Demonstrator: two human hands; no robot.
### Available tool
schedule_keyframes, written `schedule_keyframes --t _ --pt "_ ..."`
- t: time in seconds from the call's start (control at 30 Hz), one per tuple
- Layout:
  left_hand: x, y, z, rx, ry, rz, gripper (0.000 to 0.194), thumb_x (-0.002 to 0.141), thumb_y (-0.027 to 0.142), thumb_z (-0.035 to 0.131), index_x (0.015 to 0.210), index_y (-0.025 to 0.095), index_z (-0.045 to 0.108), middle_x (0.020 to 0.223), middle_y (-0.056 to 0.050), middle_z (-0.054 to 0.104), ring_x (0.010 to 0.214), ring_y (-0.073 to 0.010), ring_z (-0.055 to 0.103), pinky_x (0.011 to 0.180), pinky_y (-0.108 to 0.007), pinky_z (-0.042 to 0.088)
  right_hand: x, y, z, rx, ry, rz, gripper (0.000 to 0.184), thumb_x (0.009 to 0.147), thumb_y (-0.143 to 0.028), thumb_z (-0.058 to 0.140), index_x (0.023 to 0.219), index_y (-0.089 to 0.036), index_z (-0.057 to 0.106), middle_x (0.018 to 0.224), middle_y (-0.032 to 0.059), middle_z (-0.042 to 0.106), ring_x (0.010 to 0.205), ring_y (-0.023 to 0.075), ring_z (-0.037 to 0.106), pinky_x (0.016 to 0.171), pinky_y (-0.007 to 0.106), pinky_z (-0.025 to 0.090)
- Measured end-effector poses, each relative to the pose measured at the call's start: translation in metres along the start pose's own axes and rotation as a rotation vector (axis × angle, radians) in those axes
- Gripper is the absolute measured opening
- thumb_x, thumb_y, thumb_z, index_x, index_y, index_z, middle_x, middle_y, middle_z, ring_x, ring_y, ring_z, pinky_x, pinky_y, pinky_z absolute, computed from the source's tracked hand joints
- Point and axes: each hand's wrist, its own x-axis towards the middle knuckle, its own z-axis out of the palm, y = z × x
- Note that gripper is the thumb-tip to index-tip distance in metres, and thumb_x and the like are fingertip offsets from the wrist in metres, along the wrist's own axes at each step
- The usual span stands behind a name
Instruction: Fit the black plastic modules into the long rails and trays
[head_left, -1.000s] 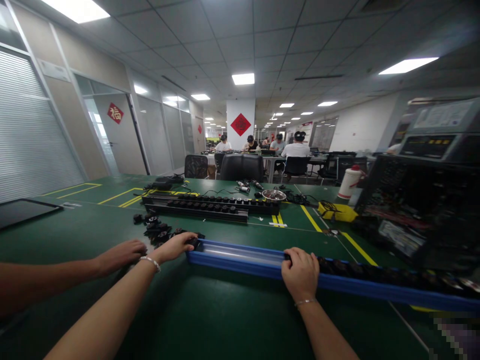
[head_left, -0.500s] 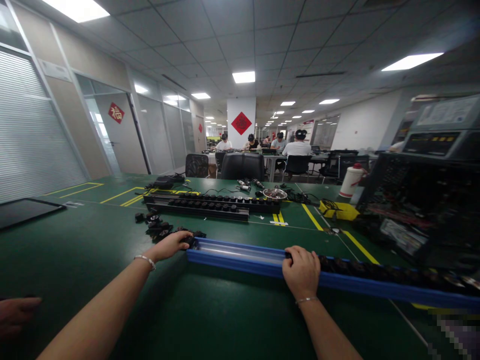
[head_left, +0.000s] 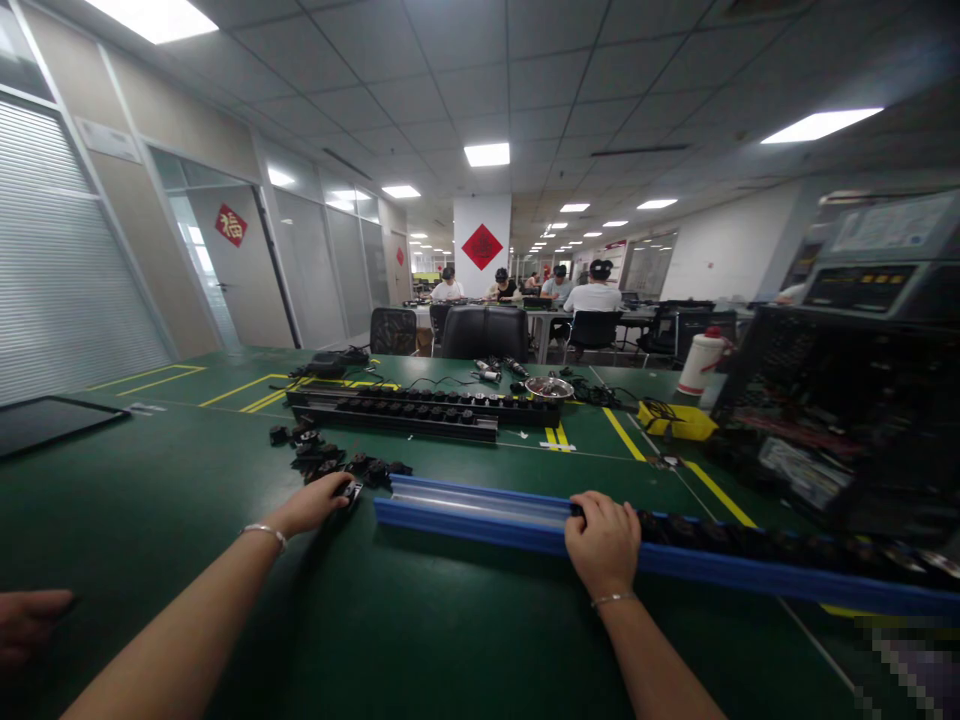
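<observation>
A long blue channel (head_left: 480, 518) lies across the green table, its left stretch bare inside. From my right hand (head_left: 602, 540) to its far right end, a row of small black modules (head_left: 750, 540) fills it. My right hand is closed over the channel at the row's left end, with a black piece showing by the fingertips. Just left of the channel's open end, my left hand (head_left: 319, 505) pinches a small black module (head_left: 350, 490) with a silvery metal face. Beyond it lies a loose pile of similar black modules (head_left: 322, 460).
Black channels (head_left: 397, 425) holding modules lie farther back. Behind them are a metal bowl (head_left: 549, 388), a yellow object (head_left: 679, 420), a white bottle (head_left: 703, 360) and cables. An open equipment case (head_left: 810, 420) stands right. Another person's hand (head_left: 30, 625) shows at left.
My left hand has moved left and toward me, away from the channel's end, with the black module in its fingers. My right hand and the channel have stayed put.
</observation>
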Motion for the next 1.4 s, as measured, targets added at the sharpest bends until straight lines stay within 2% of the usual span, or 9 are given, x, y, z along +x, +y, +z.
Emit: schedule_keyframes --t 0.13,0.4,0.63,0.73,0.83,0.97,1.2,1.3,1.4 --pt "-0.001 -0.009 0.005 0.062 -0.022 -0.044 0.047 0.073 0.03 0.049 0.118 0.02 0.052 0.122 -0.008 0.058 0.112 -0.0246 0.052 0.095 -0.034 0.04 0.0 0.001 0.001 -0.004 0.014 -0.006 0.024 0.071 -0.015 0.045 0.084 -0.018 0.064 0.094 0.0058 0.065 0.09 0.0201 0.054 0.099 0.042 0.024" --pt "-0.009 -0.015 -0.007 0.131 -0.039 -0.115 0.047 0.075 0.029 0.044 0.121 0.018 0.049 0.119 -0.011 0.059 0.111 -0.026 0.053 0.092 -0.036 0.042 -0.001 0.002 0.001 -0.008 0.012 -0.009 0.024 0.071 -0.015 0.045 0.085 -0.019 0.064 0.094 0.0054 0.064 0.09 0.02 0.054 0.099 0.041 0.023" --pt "-0.005 -0.03 -0.004 0.154 0.007 -0.105 0.054 0.074 0.025 0.045 0.127 0.014 0.044 0.125 -0.014 0.056 0.114 -0.0267 0.051 0.097 -0.038 0.038 -0.001 0.002 0.002 -0.007 0.008 -0.011 0.025 0.071 -0.015 0.044 0.086 -0.019 0.064 0.095 0.0056 0.064 0.091 0.0199 0.053 0.1 0.041 0.023" --pt "-0.003 -0.025 -0.001 0.154 0.084 -0.069 0.054 0.073 0.02 0.044 0.127 0.014 0.043 0.135 -0.013 0.047 0.122 -0.0258 0.045 0.103 -0.038 0.033 -0.001 0.001 0.001 -0.018 0.004 -0.007 0.025 0.071 -0.016 0.045 0.087 -0.019 0.064 0.095 0.0058 0.064 0.092 0.0202 0.052 0.1 0.041 0.022" --pt "-0.004 -0.002 0.001 0.156 0.26 -0.016 0.049 0.076 0.018 0.038 0.124 0.01 0.043 0.139 -0.014 0.039 0.127 -0.0242 0.037 0.108 -0.037 0.026 0.0 0.0 -0.001 -0.045 0.01 -0.005 0.025 0.071 -0.016 0.045 0.086 -0.019 0.064 0.095 0.0059 0.065 0.092 0.0213 0.051 0.099 0.043 0.022" --pt "-0.011 0.055 0.008 0.092 0.445 0.13 0.039 0.082 0.024 0.035 0.118 0.015 0.047 0.135 -0.01 0.044 0.127 -0.0208 0.037 0.111 -0.036 0.023 0.003 -0.003 -0.003 -0.106 0.012 -0.013 0.025 0.071 -0.017 0.046 0.087 -0.019 0.064 0.097 0.0067 0.065 0.089 0.0224 0.05 0.099 0.046 0.02" --pt "-0.03 0.166 0.051 -0.041 0.331 0.436 0.034 0.088 0.034 0.036 0.115 0.02 0.051 0.137 -0.007 0.043 0.13 -0.0205 0.033 0.109 -0.04 0.028 0.005 -0.005 -0.007 -0.147 -0.024 -0.028 0.029 0.073 -0.018 0.045 0.095 -0.018 0.063 0.098 0.0073 0.065 0.086 0.0227 0.05 0.098 0.048 0.02" --pt "-0.032 0.198 0.074 -0.025 0.266 0.495 0.041 0.089 0.04 0.035 0.125 0.021 0.045 0.139 -0.008 0.041 0.132 -0.0219 0.03 0.109 -0.043 0.027 0.004 -0.005 -0.007 -0.14 -0.022 -0.026 0.029 0.073 -0.018 0.045 0.095 -0.018 0.064 0.098 0.0076 0.065 0.085 0.0226 0.05 0.098 0.049 0.02" --pt "-0.03 0.217 0.089 0.011 0.214 0.477 0.047 0.089 0.044 0.034 0.129 0.021 0.043 0.14 -0.01 0.041 0.132 -0.0248 0.029 0.108 -0.047 0.025 0.004 -0.006 -0.007 -0.137 -0.007 -0.022 0.028 0.073 -0.018 0.045 0.094 -0.018 0.064 0.098 0.0071 0.065 0.084 0.0223 0.05 0.098 0.049 0.02"
